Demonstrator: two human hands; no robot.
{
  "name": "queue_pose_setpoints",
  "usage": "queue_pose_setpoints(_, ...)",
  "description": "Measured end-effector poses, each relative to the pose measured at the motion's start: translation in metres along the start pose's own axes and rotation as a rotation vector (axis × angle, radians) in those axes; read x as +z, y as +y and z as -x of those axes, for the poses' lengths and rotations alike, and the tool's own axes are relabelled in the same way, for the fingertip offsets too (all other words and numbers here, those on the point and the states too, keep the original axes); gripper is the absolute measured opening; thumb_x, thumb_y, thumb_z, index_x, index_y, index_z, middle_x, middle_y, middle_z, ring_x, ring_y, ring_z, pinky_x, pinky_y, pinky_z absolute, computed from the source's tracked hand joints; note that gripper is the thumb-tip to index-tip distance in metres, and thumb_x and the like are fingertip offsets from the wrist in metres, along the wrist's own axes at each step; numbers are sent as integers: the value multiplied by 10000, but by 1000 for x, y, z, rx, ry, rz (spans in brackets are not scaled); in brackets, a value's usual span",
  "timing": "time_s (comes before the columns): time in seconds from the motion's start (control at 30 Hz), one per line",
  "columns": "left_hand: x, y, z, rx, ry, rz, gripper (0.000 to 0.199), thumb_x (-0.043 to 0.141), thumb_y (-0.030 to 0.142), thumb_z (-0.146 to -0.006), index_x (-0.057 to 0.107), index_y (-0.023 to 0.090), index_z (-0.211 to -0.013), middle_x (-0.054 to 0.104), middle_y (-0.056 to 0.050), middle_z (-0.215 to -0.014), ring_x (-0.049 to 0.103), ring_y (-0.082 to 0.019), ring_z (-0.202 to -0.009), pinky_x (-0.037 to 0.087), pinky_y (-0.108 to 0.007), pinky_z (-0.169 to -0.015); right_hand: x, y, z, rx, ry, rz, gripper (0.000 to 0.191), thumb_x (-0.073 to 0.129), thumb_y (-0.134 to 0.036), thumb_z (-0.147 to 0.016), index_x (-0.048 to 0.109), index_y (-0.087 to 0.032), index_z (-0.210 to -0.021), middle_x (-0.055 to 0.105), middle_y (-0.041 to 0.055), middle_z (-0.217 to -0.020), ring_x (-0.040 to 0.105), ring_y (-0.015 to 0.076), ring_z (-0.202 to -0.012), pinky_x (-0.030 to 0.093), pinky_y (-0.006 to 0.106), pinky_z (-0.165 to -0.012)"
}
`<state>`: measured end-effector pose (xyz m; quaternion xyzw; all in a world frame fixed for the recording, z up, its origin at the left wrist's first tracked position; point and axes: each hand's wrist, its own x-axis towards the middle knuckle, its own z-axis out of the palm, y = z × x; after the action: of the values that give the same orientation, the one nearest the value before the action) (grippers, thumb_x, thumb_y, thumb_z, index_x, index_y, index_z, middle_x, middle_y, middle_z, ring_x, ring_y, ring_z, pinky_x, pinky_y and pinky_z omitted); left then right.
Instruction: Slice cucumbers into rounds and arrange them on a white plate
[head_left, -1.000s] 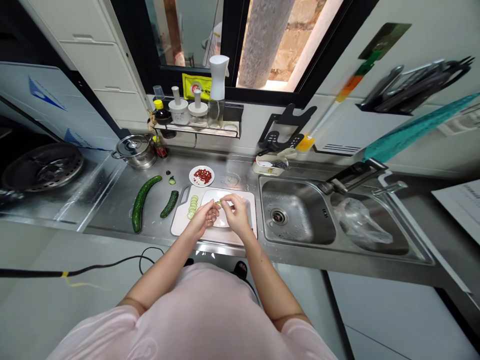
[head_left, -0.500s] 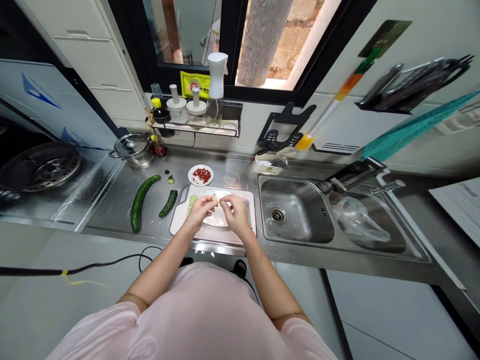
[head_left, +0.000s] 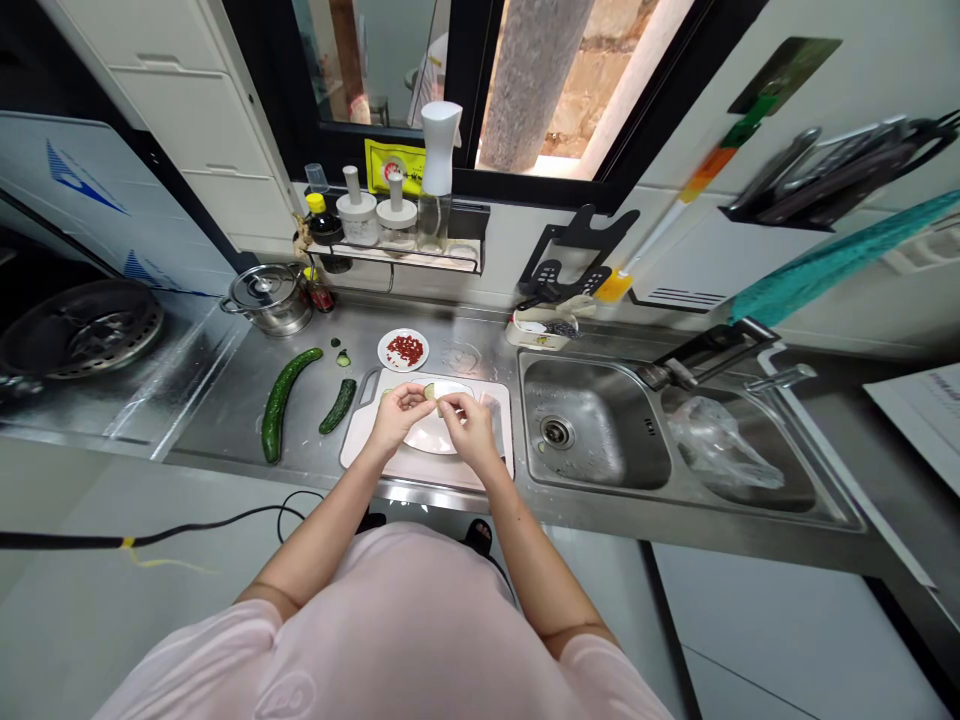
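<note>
A pale panel (head_left: 45,200) bears blue triangular marks. A long dark-green cucumber (head_left: 281,405) runs lengthwise away from the person, its far end curving right; a shorter dark-green cucumber piece (head_left: 338,407) leans likewise. The yellow packet's (head_left: 412,163) print is too small to read. Left hand (head_left: 401,415) and right hand (head_left: 470,428) — fingertips pinching — hold a thin pale-green cucumber slice (head_left: 430,392) between them over a white oval plate (head_left: 431,438), partly hiding it — the slice's facing is unclear.
</note>
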<state>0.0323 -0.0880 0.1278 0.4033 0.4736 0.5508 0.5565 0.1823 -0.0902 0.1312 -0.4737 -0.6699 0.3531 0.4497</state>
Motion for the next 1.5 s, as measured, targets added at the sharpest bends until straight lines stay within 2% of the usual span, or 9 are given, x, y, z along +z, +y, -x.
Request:
queue_pose_setpoints(0.2,1,-6,-3,28,18,-13,325,783,273,-599,605,145,-839,642,-1,-742,599,-99,-683,476,-227,-685,7,8,-1,179,15,-187,254,553,-406,-831,622,-162,-807,654,28,-713,597,132,-637,477,237,-610)
queue_pose_setpoints(0.47,3,-26,-16,-7,20,-5,335,790,275,-577,604,144,-823,631,10,-700,590,-94,-654,467,-222,-665,13,35,-4,309,10,-255,290,575,-447,-786,612,-159,-791,622,17,-634,579,129,-557,465,230,-527)
queue_pose_setpoints(0.6,1,-47,-27,-57,14,-18,354,790,296,-558,610,139,-821,641,1,-699,593,-100,-650,467,-230,-659,19,61,-5,333,-4,-162,292,552,-443,-785,613,-158,-801,615,5,-608,580,133,-552,458,228,-534)
queue_pose_setpoints(0.77,-2,-85,-46,-157,48,-53,356,778,257,-527,599,132,-808,619,23,-632,569,-83,-591,444,-211,-619,26,96,-12,410,-84,145,262,503,-375,-806,645,-154,-801,651,8,-641,602,137,-612,443,223,-603)
queue_pose_setpoints(0.9,-5,-109,-62,-268,73,-184,309,750,206,-535,605,131,-798,578,44,-570,516,-67,-508,414,-195,-554,31,112,-21,462,-167,382,213,510,-303,-816,673,-165,-807,687,22,-737,616,131,-703,411,198,-645)
queue_pose_setpoints(1.0,-5,-118,-73,-287,87,-298,263,729,180,-559,609,133,-788,576,39,-563,520,-71,-510,426,-201,-567,35,117,-27,501,-216,498,215,504,-282,-835,681,-160,-840,700,44,-824,621,140,-782,391,192,-657)
queue_pose_setpoints(1.27,-7,-121,-92,-212,61,-784,237,676,140,-627,652,157,-862,673,-20,-746,607,-123,-691,443,-227,-689,46,125,-32,483,-235,675,244,440,-287,-892,647,-179,-960,688,72,-935,617,167,-876,375,220,-688)
queue_pose_setpoints(1.5,-2,-113,-92,-162,56,-1101,277,601,138,-706,654,195,-973,677,-48,-810,601,-170,-768,408,-255,-706,52,120,-32,507,-260,782,260,399,-311,-925,583,-185,-1058,672,92,-953,618,188,-887,383,246,-707)
